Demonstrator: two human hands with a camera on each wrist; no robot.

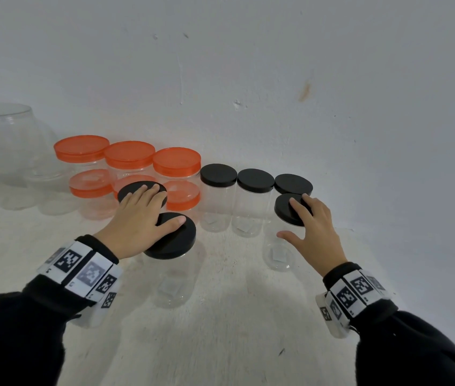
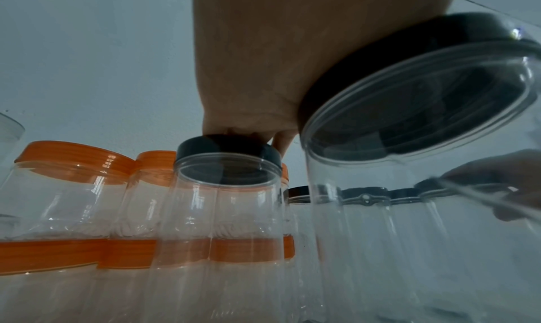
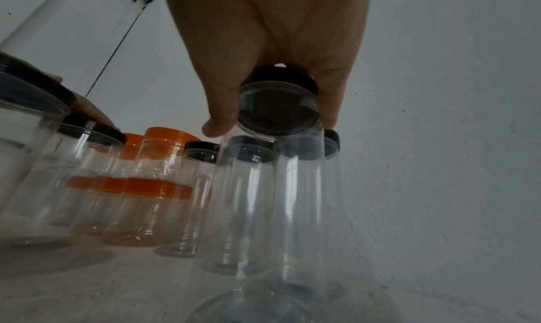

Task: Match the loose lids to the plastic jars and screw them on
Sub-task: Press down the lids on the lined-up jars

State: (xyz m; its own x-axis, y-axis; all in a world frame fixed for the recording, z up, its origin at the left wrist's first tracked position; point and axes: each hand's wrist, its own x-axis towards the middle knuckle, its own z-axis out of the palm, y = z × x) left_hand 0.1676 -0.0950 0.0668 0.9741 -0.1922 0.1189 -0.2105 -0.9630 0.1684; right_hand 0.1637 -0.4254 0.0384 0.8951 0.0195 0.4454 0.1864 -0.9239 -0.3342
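Several clear plastic jars stand on the white table (image 1: 220, 330). My left hand (image 1: 151, 210) lies flat across two of them. Its fingers rest on the farther black lid (image 1: 134, 189) (image 2: 228, 152), and its thumb rests on the nearer black lid (image 1: 173, 240) (image 2: 409, 85) of a tall jar (image 1: 176, 282). My right hand (image 1: 304, 221) (image 3: 278, 27) has its fingers draped over the black lid (image 1: 284, 211) (image 3: 281, 78) of a narrow jar (image 1: 279, 254). In the head view its thumb is spread a little off that lid.
Three more black-lidded jars (image 1: 255, 180) stand in a row against the wall (image 1: 248, 65). Orange-lidded jars (image 1: 129, 154) are stacked in two layers to their left. A clear bowl (image 1: 0, 135) sits at the far left.
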